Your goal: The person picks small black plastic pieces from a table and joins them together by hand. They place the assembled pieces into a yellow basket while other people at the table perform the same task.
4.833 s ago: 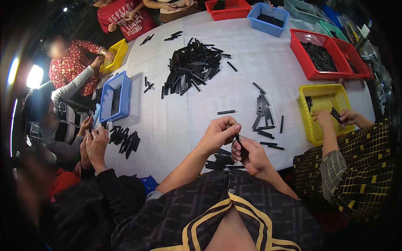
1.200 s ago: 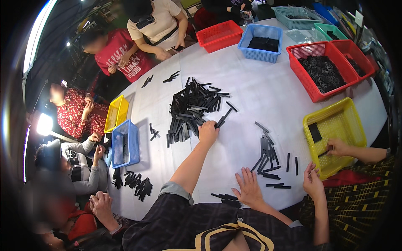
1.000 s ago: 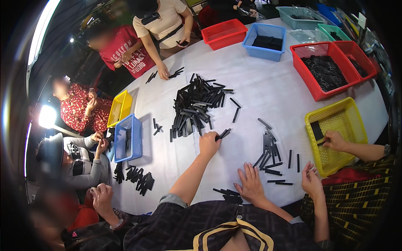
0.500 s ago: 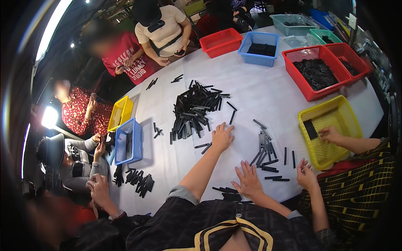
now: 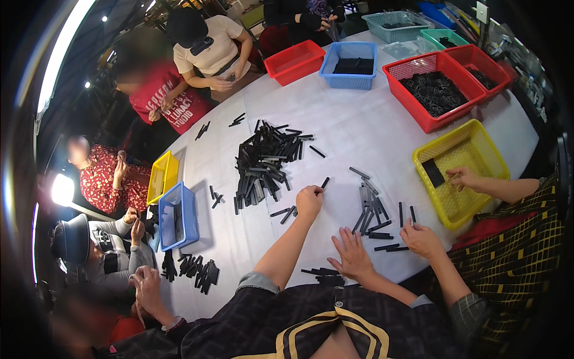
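Noted a white-topped table (image 5: 359, 119), bearing at right a large yellow basket (image 5: 472, 149), then, left of centre, a loose heap of black strips (image 5: 263, 158), and at the near edge a small pile (image 5: 326, 276). Recorded the right hand (image 5: 351, 255) flat beside that pile with grip released; the left hand (image 5: 310, 201), nearer the heap, with grip pinching one black strip (image 5: 325, 182).

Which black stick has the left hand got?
The one stick poking up from the left hand, to the right of the big pile. The loose sticks on that hand's left just lie on the table.
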Motion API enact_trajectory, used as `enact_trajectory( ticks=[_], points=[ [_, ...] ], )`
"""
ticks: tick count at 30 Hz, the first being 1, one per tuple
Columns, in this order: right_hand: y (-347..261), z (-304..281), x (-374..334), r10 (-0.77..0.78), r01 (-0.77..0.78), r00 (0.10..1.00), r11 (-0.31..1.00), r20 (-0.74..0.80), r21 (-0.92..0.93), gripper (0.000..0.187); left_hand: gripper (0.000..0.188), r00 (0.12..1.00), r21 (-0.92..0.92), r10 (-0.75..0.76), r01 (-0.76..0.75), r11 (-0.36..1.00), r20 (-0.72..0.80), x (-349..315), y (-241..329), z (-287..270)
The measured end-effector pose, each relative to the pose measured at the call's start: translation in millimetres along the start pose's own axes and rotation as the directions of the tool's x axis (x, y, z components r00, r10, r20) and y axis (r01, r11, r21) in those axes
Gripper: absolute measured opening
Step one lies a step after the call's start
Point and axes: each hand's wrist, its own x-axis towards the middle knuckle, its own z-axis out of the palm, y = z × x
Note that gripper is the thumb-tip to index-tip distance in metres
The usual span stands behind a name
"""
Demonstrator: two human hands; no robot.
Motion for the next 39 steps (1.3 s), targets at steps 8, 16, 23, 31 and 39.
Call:
enact_trajectory(
  ticks=[8,16,23,31,39],
  points=[
    [-4,-17,11,0.217,-0.087,0.965,0.793,-0.145,0.603,0.036,0.016,0.985,-0.441,0.05,-0.119,0.89,-0.165,-115,75,-76],
    [-46,-97,29,0.235,-0.19,0.96,0.146,0.152,0.971,0.027,0.022,0.926,-0.421,0.249,-0.354,0.835,-0.285,-171,108,-126],
    [-66,-130,12,0.075,-0.333,0.942,0.105,0.326,0.937,0.028,0.017,0.978,-0.807,0.13,0.054,0.588,0.161,-169,119,-150],
    [-67,-129,1,-0.034,-0.419,0.905,0.108,0.425,0.901,0.03,0.028,0.957,-0.848,-0.072,0.282,0.448,0.28,-175,118,-147],
    [-71,-131,-2,-0.054,-0.481,0.877,-0.046,0.478,0.876,0.031,0.03,0.967,-0.839,-0.008,0.226,0.494,0.256,-180,121,-147]
  ],
)
